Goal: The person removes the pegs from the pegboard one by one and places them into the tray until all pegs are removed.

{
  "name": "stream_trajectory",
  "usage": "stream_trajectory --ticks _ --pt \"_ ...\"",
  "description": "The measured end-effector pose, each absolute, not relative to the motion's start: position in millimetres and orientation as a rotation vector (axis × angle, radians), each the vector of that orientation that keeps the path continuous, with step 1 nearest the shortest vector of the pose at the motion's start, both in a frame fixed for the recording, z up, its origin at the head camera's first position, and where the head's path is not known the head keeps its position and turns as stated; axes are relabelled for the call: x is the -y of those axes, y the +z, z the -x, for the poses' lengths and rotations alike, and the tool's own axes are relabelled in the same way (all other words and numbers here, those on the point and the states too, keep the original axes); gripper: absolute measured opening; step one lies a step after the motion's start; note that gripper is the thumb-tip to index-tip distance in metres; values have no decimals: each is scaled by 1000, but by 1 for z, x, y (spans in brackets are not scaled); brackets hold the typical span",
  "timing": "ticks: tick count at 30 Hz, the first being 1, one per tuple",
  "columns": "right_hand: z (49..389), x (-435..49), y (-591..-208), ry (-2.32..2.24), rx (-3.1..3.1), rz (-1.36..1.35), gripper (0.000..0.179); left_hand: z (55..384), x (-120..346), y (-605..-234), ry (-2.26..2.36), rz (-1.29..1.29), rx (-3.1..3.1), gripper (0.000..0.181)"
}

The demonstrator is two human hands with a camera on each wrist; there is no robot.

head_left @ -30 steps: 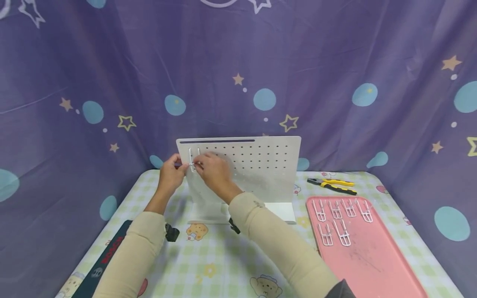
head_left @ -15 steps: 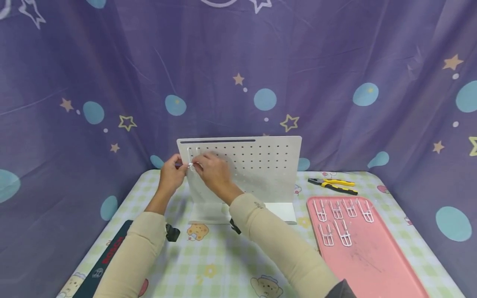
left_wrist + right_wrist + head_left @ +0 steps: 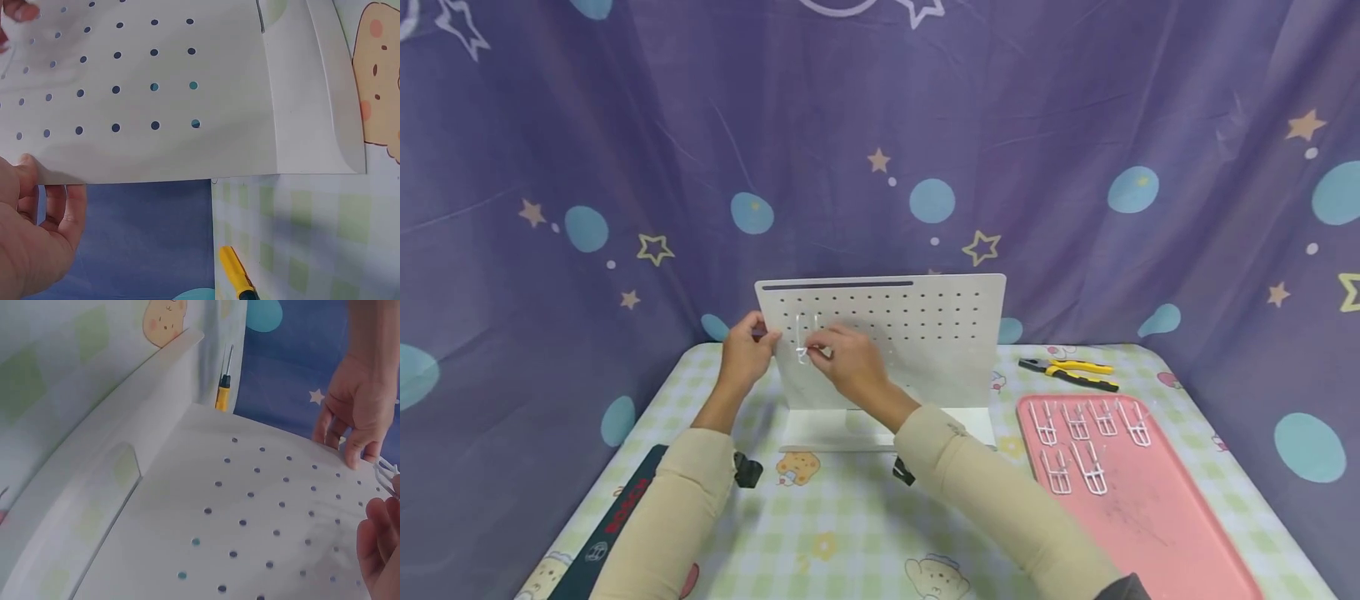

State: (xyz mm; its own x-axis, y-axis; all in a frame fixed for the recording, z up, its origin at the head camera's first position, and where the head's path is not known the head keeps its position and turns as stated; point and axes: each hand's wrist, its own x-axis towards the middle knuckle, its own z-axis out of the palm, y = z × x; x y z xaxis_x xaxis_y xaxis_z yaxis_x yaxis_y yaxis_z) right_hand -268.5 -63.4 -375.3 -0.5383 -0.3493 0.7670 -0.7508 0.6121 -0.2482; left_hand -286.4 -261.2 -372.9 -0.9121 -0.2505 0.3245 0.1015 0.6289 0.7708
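A white pegboard (image 3: pixel 917 367) with rows of small holes stands upright on its base. My left hand (image 3: pixel 745 358) grips its left edge, thumb on the front face and fingers behind, as the left wrist view shows with that hand (image 3: pixel 37 231) at the board's rim. Between the fingertips of my right hand (image 3: pixel 850 358) is a white wire hook (image 3: pixel 800 337), pinched in front of the board's left part. In the right wrist view part of the hook (image 3: pixel 387 472) shows at the right edge, by the right hand's fingers (image 3: pixel 372 550). Whether the hook touches the board I cannot tell.
On the right lies a pink tray (image 3: pixel 1180 533) with several more wire hooks (image 3: pixel 1090 471). Yellow and black pliers (image 3: pixel 1067 372) lie behind it. A dark Bosch case (image 3: pixel 610 525) is at the left. A yellow-handled screwdriver (image 3: pixel 223 394) lies beyond the board.
My right hand has moved right and down with the hook, away from my left hand. The left hand, before right beside the hook, stays at the board's left edge.
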Motion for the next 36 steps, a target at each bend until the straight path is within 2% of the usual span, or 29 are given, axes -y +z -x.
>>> stream_trajectory --ticks 12,36 --pt "259 2 -379 877 2291 -925 5 286 259 -370 -1219 -155 2485 14" --pt "248 -156 -393 949 2461 -745 7 286 257 -362 -1217 -248 2553 15"
